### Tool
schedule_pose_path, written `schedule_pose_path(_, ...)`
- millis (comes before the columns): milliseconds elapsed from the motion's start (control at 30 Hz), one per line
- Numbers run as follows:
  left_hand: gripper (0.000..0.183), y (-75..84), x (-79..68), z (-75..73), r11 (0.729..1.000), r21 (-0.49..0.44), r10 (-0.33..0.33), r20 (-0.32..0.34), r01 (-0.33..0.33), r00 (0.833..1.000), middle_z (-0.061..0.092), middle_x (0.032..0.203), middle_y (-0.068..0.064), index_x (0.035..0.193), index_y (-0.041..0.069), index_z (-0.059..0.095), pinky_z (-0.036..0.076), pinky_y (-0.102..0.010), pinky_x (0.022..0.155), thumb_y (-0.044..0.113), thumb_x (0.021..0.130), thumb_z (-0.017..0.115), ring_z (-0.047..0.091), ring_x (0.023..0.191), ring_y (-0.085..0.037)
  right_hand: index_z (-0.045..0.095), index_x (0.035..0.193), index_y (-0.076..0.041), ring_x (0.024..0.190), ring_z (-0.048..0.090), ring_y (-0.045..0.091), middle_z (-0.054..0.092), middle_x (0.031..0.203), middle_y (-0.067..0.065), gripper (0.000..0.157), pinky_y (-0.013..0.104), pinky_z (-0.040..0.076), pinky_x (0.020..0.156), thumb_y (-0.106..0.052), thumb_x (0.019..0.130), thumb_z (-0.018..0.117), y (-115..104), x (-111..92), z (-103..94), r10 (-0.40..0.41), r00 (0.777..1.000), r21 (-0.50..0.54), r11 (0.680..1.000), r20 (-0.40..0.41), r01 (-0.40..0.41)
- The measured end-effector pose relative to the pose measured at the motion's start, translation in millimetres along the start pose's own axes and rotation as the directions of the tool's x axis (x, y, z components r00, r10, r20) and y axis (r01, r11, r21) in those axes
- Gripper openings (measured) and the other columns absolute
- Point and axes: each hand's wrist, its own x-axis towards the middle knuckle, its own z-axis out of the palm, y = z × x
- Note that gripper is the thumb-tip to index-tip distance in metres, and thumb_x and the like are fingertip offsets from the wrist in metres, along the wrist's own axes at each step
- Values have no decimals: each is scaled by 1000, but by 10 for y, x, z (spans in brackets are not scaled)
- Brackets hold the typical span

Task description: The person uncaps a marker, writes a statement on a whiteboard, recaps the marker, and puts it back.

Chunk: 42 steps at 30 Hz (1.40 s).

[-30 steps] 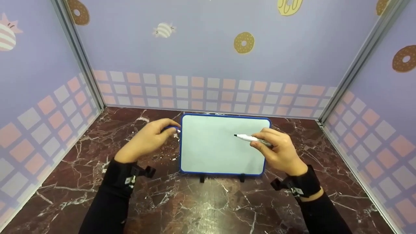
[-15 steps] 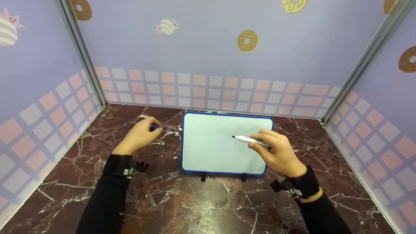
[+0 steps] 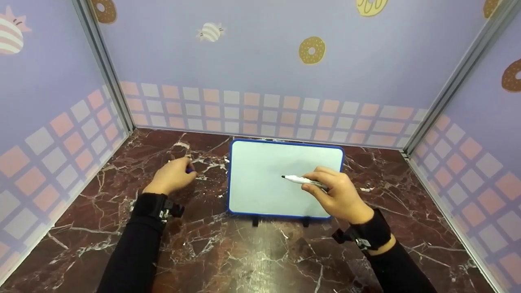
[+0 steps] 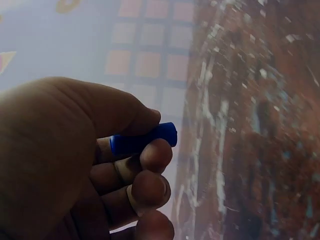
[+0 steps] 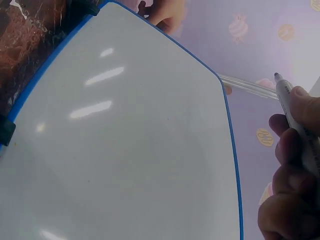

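Observation:
A small whiteboard [image 3: 260, 179] with a blue frame stands on two black feet in the middle of the head view. My right hand [image 3: 336, 195] holds a white marker [image 3: 297, 179] between thumb and fingers. Its dark bare tip points left, in front of the board's right half. To the left of the board, my left hand [image 3: 169, 178] is low over the table. In the left wrist view, its thumb and forefinger pinch a short blue marker cap [image 4: 145, 140], while the other fingers curl below. No writing shows on the white surface.
Dark red marbled table [image 3: 215, 252] lies under the board and both arms. A purple patterned back wall [image 3: 260, 61] rises close behind, with side panels at left and right. The board's black foot [image 3: 306, 222] juts out in front.
My left hand has drawn away from the board's left edge, leftward and lower, with the blue marker cap. My right hand has moved slightly left and down with the marker.

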Motion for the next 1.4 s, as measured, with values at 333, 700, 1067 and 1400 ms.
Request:
schedule_pose_path(333, 14, -124, 19, 91, 997, 75, -39, 43, 36, 998, 69, 95, -11, 106, 7, 70, 49, -51, 76, 20, 106, 65, 63, 81, -28, 81, 122, -7, 65, 49, 16, 68, 90, 2, 34, 24, 37, 58, 8, 93, 85, -6, 1, 72, -12, 1000, 11, 1000, 7, 12)
schedule_pose_path(700, 13, -180, 20, 123, 993, 107, -60, 47, 55, 997, 60, 81, -5, 93, 10, 63, 44, -47, 72, 18, 103, 65, 56, 72, -24, 81, 122, -6, 68, 51, 17, 68, 91, 2, 35, 25, 39, 61, 9, 91, 86, -9, -2, 118, -15, 1000, 16, 1000, 13, 15)
schedule_pose_path(1067, 46, -73, -29, -179, 984, 117, -143, 43, 137, 989, 72, 110, -19, 117, 0, 67, 56, -64, 86, 43, 104, 75, 68, 95, -37, 81, 124, -9, 70, 50, 15, 66, 91, 0, 32, 23, 39, 63, 4, 96, 85, -43, -21, 150, 19, 999, 18, 1000, 51, -20)
schedule_pose_path(1400, 42, 422, -199, -417, 998, -53, -44, -450, 23, 892, 80, 114, -20, 131, 4, 72, 55, -51, 74, 42, 114, 63, 74, 87, -38, 81, 122, -8, 70, 52, 13, 66, 91, -2, 25, 21, 42, 65, -1, 98, 85, -29, -33, 218, 31, 996, -6, 1000, 89, -31)
